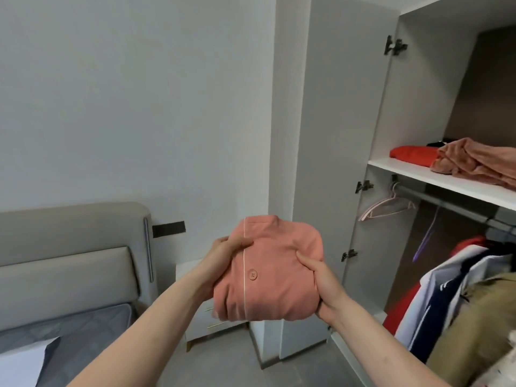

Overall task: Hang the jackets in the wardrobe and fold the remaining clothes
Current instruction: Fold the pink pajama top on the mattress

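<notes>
I hold a folded salmon-pink pyjama top (275, 283) with white piping and one button, chest-high in front of me. My left hand (223, 259) grips its left side, thumb on top. My right hand (321, 280) grips its right side, thumb pressed into the cloth. To the right stands the open wardrobe, its white shelf (413, 174) carrying a red folded garment (413, 155) and a loosely piled pink garment (474, 163). Below the shelf, jackets (460, 297) hang on the rail (446, 203).
The wardrobe door (343, 163) stands open between me and the wall. Empty pink hangers (388, 208) and a purple hanger (424, 241) hang on the rail. A grey bed (69, 325) is at the lower left, a white nightstand (201, 322) behind the bundle.
</notes>
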A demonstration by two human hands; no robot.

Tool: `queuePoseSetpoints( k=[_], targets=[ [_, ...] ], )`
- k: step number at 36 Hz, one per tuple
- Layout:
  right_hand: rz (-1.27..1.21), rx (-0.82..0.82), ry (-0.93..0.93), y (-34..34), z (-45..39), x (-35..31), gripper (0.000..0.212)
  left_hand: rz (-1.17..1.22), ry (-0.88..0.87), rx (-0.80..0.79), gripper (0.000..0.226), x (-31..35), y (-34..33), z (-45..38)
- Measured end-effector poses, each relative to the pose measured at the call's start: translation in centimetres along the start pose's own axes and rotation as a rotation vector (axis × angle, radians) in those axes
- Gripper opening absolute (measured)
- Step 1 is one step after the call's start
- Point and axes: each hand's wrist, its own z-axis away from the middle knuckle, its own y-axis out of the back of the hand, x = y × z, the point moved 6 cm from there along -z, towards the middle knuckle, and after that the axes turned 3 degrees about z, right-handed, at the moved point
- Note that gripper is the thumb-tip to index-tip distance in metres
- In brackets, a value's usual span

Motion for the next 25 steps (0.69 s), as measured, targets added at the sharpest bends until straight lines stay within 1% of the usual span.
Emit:
queuePoseSetpoints(
  k=[1, 3, 6, 8, 10, 12, 15, 21, 25],
  targets=[
    [-0.015, 0.02, 0.014, 0.2, -0.9, -0.4, 0.053, 0.018, -0.004, -0.014, 0.093, 0.4, 0.0, -1.1],
    [-0.035, 0.056, 0.038, 0.5, -2.5, -1.3, 0.051, 0.037, 0.002, -0.063, 0.106, 1.2, 0.1, -3.1],
    [-0.055, 0.105, 0.082, 0.8, -4.7, -2.7, 0.053, -0.027, -0.006, -0.129, 0.123, 2.3, 0.0, -5.7],
    [-0.054, 0.144, 0.107, 1.2, -5.8, -3.7, 0.053, -0.08, -0.02, -0.19, 0.126, 3.1, -0.5, -7.1],
    [-0.043, 0.192, 0.119, 1.7, -6.6, -4.5, 0.047, -0.134, -0.019, -0.267, 0.118, 4.0, -1.5, -8.3],
    [-0.036, 0.239, 0.122, 2.3, -7.1, -5.4, 0.041, -0.163, -0.023, -0.309, 0.113, 4.7, -2.6, -9.2],
    [-0.042, 0.29, 0.146, 3.0, -7.8, -7.0, 0.035, -0.173, -0.069, -0.309, 0.11, 5.9, -4.0, -10.9],
    [-0.028, 0.347, 0.192, 3.6, -8.8, -10.6, 0.027, -0.145, -0.125, -0.294, 0.086, 7.8, -6.2, -13.9],
    [-0.024, 0.363, 0.225, 4.2, -9.6, -12.7, 0.018, -0.128, -0.151, -0.294, 0.081, 8.8, -7.6, -15.3]
  ],
)
